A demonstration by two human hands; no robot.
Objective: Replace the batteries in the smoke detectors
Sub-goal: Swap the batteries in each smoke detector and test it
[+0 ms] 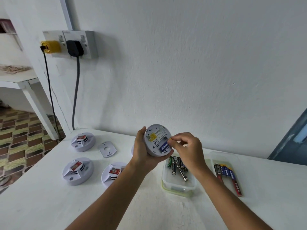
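Detector [157,141], back facing camera, gripped by left hand [142,151]; right fingers [174,141] pinch its battery [163,147].

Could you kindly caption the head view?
Left hand holds an opened smoke detector while right hand works at its battery bay.

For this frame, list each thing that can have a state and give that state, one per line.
Held smoke detector: back open, blue battery seated.
Left hand: grips the detector.
Right hand: fingertips pinching at the battery bay.
Three detectors on table: lying there, untouched.
Mounting plate: loose, flat on table.
Clear container: lidless, loose batteries inside.
Battery packs: lying on a clear lid.
Yellow plug, black plug: plugged in.
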